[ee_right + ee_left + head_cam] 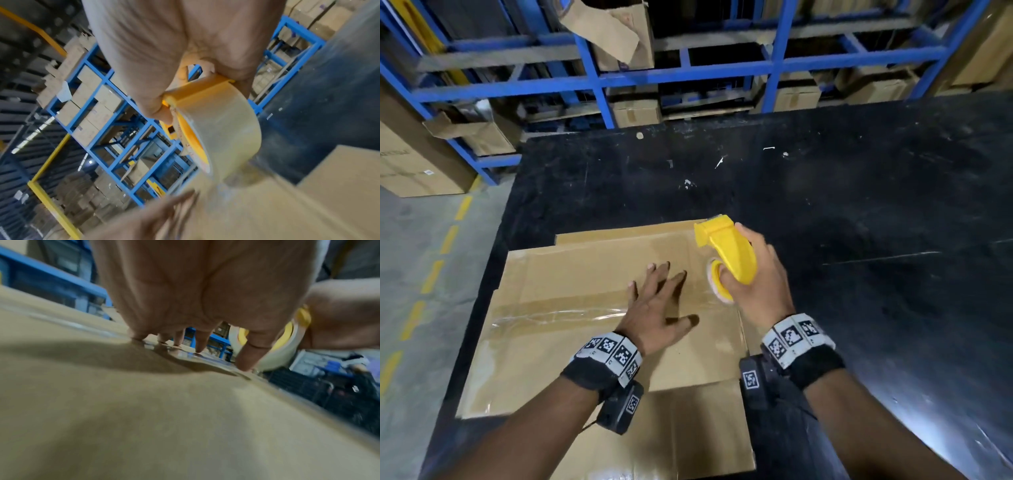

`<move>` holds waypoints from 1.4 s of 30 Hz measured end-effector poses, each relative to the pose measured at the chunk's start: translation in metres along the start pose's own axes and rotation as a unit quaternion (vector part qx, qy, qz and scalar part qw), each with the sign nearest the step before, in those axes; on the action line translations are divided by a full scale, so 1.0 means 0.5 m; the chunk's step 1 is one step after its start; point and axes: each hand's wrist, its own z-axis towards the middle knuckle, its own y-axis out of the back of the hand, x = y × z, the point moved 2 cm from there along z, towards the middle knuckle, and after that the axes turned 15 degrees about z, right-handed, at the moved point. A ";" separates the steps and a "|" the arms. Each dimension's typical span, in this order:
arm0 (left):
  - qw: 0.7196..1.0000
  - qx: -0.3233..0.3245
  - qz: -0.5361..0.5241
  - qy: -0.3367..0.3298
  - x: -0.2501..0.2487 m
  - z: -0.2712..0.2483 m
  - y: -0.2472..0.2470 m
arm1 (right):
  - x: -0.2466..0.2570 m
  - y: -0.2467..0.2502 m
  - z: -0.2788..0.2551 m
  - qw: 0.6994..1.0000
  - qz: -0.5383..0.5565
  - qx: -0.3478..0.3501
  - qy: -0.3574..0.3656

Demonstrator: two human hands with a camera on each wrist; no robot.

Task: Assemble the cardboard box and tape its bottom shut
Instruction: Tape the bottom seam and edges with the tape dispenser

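Box (592, 329) lies bottom-up at the table's (859, 192) near left corner, one strip of clear tape (558, 313) across its seam. One left hand (657, 308) presses it with fingers spread flat, probably to hold the flaps down and smooth the strip. One right hand (760, 284), just right of it, curls round the one yellow dispenser (729, 253), lifted slightly, its roll (224, 129) near the box's right edge, seemingly between strips.

Warehouse backdrop, racks and stock all round
A black table (825, 192) carries pale scraps and scuffs; behind it blue racking (599, 78) holds brown cartons (637, 113), a torn carton (616, 31) sags above, and dashed yellow lines (431, 274) mark the grey floor (410, 240)
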 end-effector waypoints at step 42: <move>0.956 0.110 -0.260 -0.082 0.000 0.423 0.248 | 0.062 -0.084 -0.095 0.981 -0.161 -0.087 -0.069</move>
